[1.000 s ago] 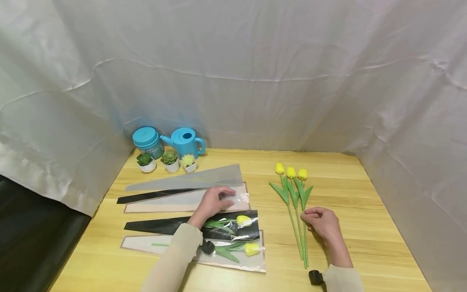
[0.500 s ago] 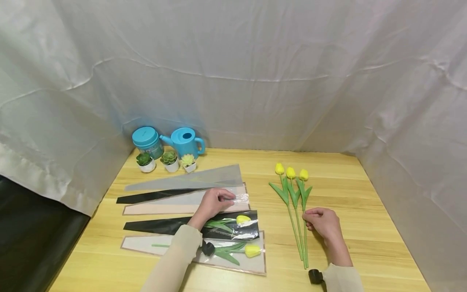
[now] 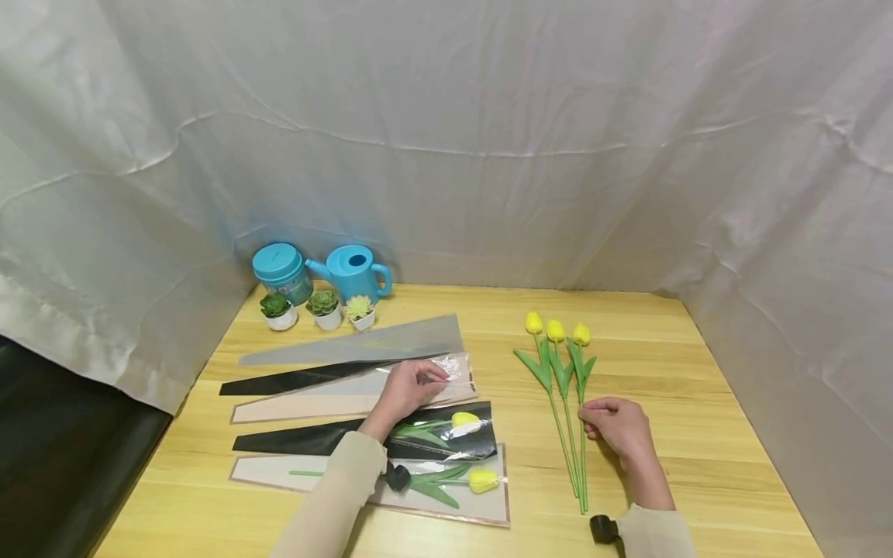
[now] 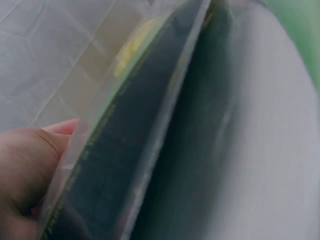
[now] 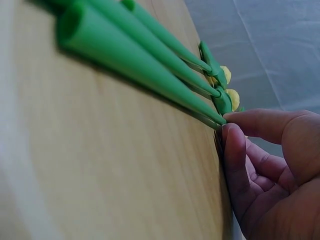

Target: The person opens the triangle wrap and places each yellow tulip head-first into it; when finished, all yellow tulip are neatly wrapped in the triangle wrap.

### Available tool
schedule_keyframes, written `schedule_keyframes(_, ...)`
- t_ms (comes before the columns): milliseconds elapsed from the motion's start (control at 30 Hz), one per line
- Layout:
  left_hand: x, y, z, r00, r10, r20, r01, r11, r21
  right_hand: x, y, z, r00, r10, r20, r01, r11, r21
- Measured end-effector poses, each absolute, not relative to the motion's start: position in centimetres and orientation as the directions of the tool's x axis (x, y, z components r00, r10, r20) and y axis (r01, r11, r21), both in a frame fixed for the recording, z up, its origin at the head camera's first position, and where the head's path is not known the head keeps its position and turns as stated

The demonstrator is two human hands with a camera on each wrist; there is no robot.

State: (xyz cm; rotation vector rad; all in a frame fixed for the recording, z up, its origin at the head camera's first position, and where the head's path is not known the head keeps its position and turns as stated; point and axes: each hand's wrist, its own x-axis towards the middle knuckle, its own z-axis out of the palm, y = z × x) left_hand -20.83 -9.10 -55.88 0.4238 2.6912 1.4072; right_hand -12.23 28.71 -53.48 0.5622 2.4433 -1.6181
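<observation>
My left hand [image 3: 408, 389] pinches the open end of a pale, pink-edged flower sleeve [image 3: 307, 403] with a clear film front. The left wrist view has the hand [image 4: 30, 170] at its left edge, partly behind a dark sleeve [image 4: 125, 125] close to the camera. Three yellow tulips lie side by side on the right. Thumb and forefinger of my right hand [image 3: 617, 426] pinch the stem of the rightmost tulip [image 3: 580, 335]. In the right wrist view the same fingertips meet at the nearest green stem [image 5: 150, 75].
A sleeved tulip [image 3: 463, 421] in black and another tulip [image 3: 483, 480] in a white sleeve lie under my left forearm. Behind are a black sleeve [image 3: 279, 381] and a grey sleeve [image 3: 391, 339]. Potted succulents [image 3: 324, 308], a blue watering can [image 3: 352, 273] and a lidded tub [image 3: 281, 267] stand at back left.
The pale sleeve under my left hand has turned slightly, its narrow end shifting toward the front. The rightmost tulip's head has moved slightly right. Both hands stay nearly in place.
</observation>
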Motion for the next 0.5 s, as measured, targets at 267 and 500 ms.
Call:
schedule_keyframes(267, -20.8, -9.5, -56.6, -0.959, 0.261, 0.107, 0.198, 0.354, 0.914, -12.3, 28.7, -53.6, -0.916, 0.225, -0.332, 0.393, 0.347, -0.851)
schedule_keyframes(500, -21.0, -9.8, -57.1, -0.962, 0.257, 0.095, 0.172, 0.296, 0.939, -12.3, 28.8, -53.4, -0.912, 0.218, -0.347, 0.402, 0.313, -0.86)
